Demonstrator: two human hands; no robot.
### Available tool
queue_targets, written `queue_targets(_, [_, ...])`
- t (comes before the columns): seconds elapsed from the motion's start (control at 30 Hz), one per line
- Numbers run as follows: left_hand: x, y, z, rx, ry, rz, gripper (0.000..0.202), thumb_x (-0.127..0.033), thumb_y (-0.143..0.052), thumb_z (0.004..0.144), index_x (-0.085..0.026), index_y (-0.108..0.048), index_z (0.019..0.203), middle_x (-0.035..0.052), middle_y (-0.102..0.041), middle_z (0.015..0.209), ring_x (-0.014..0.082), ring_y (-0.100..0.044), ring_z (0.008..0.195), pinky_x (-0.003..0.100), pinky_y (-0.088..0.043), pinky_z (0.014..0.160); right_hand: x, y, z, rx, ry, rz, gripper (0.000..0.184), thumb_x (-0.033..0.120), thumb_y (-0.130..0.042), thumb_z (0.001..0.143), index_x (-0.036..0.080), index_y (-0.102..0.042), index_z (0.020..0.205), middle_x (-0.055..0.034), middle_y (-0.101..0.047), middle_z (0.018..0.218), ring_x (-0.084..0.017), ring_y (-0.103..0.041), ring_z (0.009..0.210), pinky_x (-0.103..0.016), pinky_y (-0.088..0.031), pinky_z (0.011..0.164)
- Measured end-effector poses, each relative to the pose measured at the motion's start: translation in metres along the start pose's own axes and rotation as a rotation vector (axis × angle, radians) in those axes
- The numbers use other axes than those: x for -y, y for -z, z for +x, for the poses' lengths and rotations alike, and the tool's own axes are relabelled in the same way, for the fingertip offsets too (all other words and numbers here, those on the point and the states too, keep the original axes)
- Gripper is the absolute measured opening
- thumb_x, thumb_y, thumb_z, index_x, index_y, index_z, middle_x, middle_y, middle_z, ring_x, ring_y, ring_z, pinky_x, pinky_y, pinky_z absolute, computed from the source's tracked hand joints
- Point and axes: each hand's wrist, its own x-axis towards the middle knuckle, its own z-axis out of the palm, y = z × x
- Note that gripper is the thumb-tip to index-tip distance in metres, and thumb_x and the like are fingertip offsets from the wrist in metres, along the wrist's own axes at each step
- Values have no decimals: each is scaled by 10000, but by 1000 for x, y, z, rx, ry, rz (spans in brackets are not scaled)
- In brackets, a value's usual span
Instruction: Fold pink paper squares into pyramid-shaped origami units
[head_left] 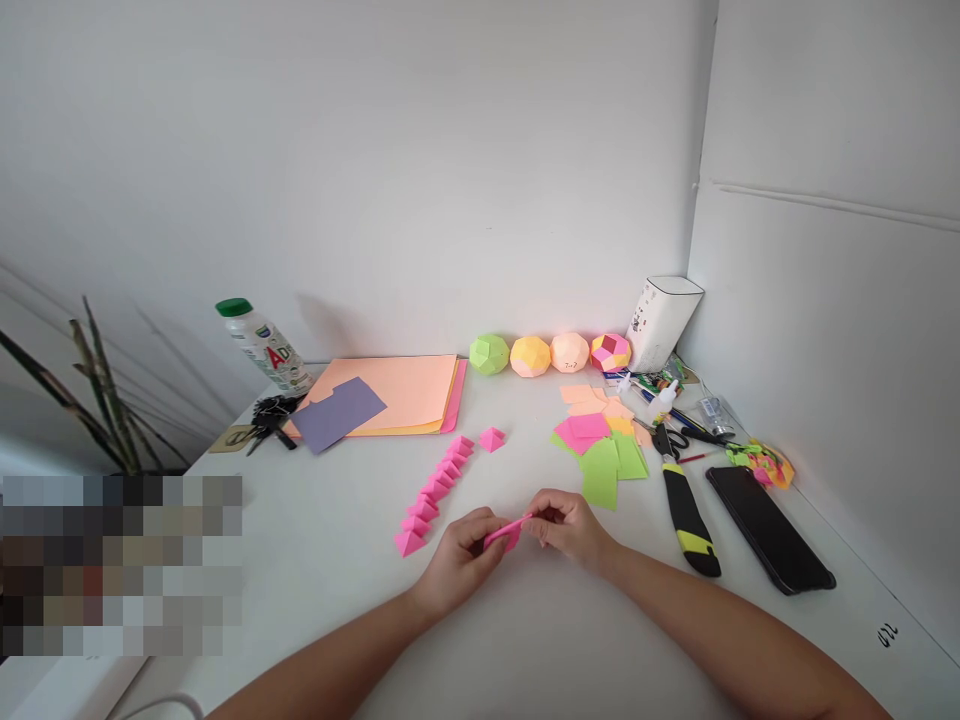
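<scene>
Between my two hands is a folded piece of pink paper (513, 537), held just above the white table. My left hand (459, 562) pinches its left end between thumb and fingers. At the other end, the fingertips of my right hand (574, 528) close on the paper's edge. Beyond my left hand runs a slanting row of several small pink paper pyramids (437, 486). One more pink pyramid (492, 439) sits apart from the row, toward the back. Part of the held paper is hidden by my fingers.
Four-coloured sheets (390, 390) lie at the back left, under a purple piece (334, 415). Several paper balls (530, 356) line the wall. Paper cutouts (600, 475), a utility knife (684, 515), scissors (667, 440), a glue bottle (664, 400) and a phone (769, 527) lie right.
</scene>
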Motion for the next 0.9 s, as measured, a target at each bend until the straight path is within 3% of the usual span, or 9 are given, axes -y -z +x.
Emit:
queue_targets(0.5, [-1,0,-1,-13,0,-6,210,-253,-499,844,-180,-685,779,8,-508,670,122,-455,581,223,-375,515,8,0,-2,-1,-9,-20,207,370,-662,763,166,-655,726,11,-541,659,-89,-469,522,-223,-390,484])
queue_targets(0.7, [-3,1,0,-17,7,-12,203,-231,-499,840,-179,-693,807,8,-513,675,126,-463,593,227,-379,530,4,1,-3,35,-4,17,243,386,-576,835,161,-634,765,5,-540,673,-84,-464,516,-225,-387,498])
queue_targets(0.8, [-3,1,0,-9,13,-7,200,-230,-502,836,-180,-694,808,7,-518,683,126,-467,601,229,-385,540,3,0,-4,42,45,1,262,402,-501,878,167,-615,849,19,-509,609,-98,-475,519,-224,-382,493])
queue_targets(0.9, [-2,0,0,4,2,2,186,-236,-519,827,-184,-697,827,2,-515,672,123,-462,589,229,-392,540,3,-4,-6,40,188,-144,251,393,-571,835,177,-630,947,-15,-572,711,-120,-518,595,-239,-419,526])
